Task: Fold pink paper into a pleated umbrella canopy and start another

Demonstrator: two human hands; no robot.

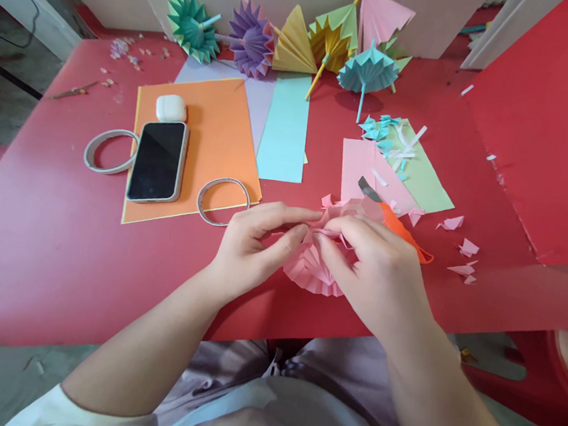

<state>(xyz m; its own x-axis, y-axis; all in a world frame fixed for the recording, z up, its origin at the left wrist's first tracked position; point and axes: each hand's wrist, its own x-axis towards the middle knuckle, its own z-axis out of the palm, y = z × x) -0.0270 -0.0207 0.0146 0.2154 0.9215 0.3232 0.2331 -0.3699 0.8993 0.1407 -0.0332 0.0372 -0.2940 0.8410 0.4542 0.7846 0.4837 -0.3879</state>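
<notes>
I've got left hand (pixel 253 247) and right hand (pixel 386 270) with fingers nearly closed, both pinching the pink pleated paper (pixel 311 269); its fan spreads below the fingertips, over the desk (pixel 167 282). Orange handle (pixel 405 233) just beyond the right fingers, partly hidden. Tape ring (pixel 200 203) left of the left fingers, phone (pixel 158 161) farther left. Paper umbrellas (pixel 370 73) sit well beyond both.
</notes>
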